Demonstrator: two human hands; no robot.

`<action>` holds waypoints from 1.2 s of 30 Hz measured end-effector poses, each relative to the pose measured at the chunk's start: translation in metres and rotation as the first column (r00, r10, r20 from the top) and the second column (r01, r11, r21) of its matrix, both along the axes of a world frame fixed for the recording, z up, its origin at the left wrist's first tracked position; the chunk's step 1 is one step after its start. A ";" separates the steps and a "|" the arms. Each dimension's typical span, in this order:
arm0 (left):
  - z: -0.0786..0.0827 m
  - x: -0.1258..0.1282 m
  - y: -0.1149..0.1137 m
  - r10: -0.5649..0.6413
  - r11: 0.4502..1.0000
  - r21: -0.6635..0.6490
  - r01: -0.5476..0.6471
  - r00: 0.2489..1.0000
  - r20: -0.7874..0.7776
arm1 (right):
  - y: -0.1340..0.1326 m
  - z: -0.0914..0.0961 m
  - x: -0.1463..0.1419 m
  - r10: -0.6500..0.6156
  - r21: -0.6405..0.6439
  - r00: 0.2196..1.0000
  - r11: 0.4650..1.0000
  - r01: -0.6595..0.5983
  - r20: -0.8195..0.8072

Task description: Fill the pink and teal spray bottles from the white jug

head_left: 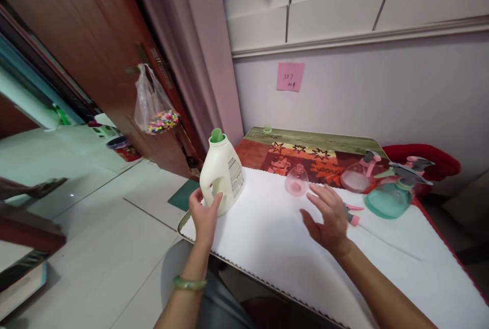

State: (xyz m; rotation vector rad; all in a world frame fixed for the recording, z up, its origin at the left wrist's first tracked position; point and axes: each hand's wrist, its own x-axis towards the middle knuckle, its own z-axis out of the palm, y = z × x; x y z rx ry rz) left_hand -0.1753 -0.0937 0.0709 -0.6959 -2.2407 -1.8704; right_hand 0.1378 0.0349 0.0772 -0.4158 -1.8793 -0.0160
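Observation:
A cream detergent jug (225, 171) with a green spout stands uncapped at the table's left. My left hand (204, 213) is at its lower handle side, thumb and fingers apart; whether they touch the jug is unclear. Near the table's middle, a small clear pink bottle (297, 181) stands upright with its neck uncovered. Just right of it hovers my right hand (326, 218), fingers spread, holding nothing. Behind that hand lies a grey-and-pink spray head (353, 217) with its long tube, partly hidden.
Spray bottles with pink liquid (355, 180) and green liquid (389, 200) stand on the right, another behind them. A green cap (267, 129) sits at the table's back edge. A bag of colourful beads (162, 120) hangs from the door handle.

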 end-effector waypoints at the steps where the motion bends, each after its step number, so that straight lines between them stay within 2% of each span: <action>1: 0.000 -0.001 0.005 -0.036 0.999 0.007 0.036 0.997 0.070 | -0.001 0.005 -0.018 0.089 -0.032 0.995 0.995 -0.090 -0.034; 3: 0.003 0.000 0.013 -0.086 0.996 0.039 0.080 0.984 0.157 | -0.003 0.008 -0.051 0.214 -0.157 0.974 0.962 -0.224 -0.076; 5: 0.011 0.003 0.017 -0.118 0.992 0.060 0.107 0.970 0.212 | -0.003 0.002 -0.077 0.263 -0.316 0.955 0.902 -0.293 -0.135; 8: 0.034 0.007 0.010 -0.172 0.985 0.061 0.162 0.950 0.261 | -0.001 -0.011 -0.105 0.266 -0.551 0.933 0.754 -0.357 -0.241; 10: 0.055 0.010 -0.001 -0.205 0.978 0.013 0.210 0.938 0.279 | 0.003 -0.017 -0.117 0.264 -0.690 0.921 0.610 -0.390 -0.287; 12: 0.078 0.013 -0.013 -0.220 0.960 -0.106 0.259 0.933 0.285 | 0.009 -0.018 -0.126 0.291 -0.795 0.896 0.423 -0.434 -0.335; 14: 0.100 0.016 -0.023 -0.250 0.921 -0.235 0.312 0.933 0.258 | 0.015 -0.015 -0.130 0.320 -0.833 0.846 0.227 -0.505 -0.426; 17: 0.124 0.023 -0.033 -0.295 0.845 -0.404 0.351 0.935 0.195 | 0.022 -0.004 -0.128 0.354 -0.778 0.727 -0.003 -0.629 -0.589; 20: 0.136 0.030 -0.035 -0.352 0.762 -0.533 0.368 0.926 0.137 | 0.026 0.008 -0.120 0.415 -0.643 0.541 -0.156 -0.750 -0.731; 21: 0.137 0.032 -0.034 -0.370 0.734 -0.569 0.371 0.921 0.122 | 0.027 0.011 -0.117 0.431 -0.605 0.489 -0.186 -0.774 -0.758; 23: 0.138 0.036 -0.031 -0.402 0.689 -0.627 0.365 0.911 0.088 | 0.030 0.014 -0.113 0.453 -0.584 0.447 -0.221 -0.781 -0.771; 26: 0.134 0.042 -0.025 -0.441 0.650 -0.684 0.333 0.897 0.017 | 0.034 0.014 -0.110 0.457 -0.617 0.466 -0.272 -0.738 -0.758; 30: 0.128 0.044 -0.020 -0.477 0.632 -0.725 0.275 0.875 -0.084 | 0.038 0.012 -0.109 0.408 -0.606 0.473 -0.314 -0.731 -0.781; 32: 0.126 0.040 -0.023 -0.472 0.661 -0.708 0.249 0.872 -0.133 | 0.039 0.013 -0.108 0.410 -0.606 0.469 -0.323 -0.727 -0.782; 34: 0.122 0.030 -0.032 -0.419 0.735 -0.645 0.210 0.889 -0.187 | 0.040 0.013 -0.107 0.410 -0.607 0.470 -0.326 -0.725 -0.781; 36: 0.112 0.017 -0.046 -0.324 0.830 -0.525 0.188 0.929 -0.179 | 0.041 0.013 -0.106 0.399 -0.613 0.482 -0.328 -0.719 -0.780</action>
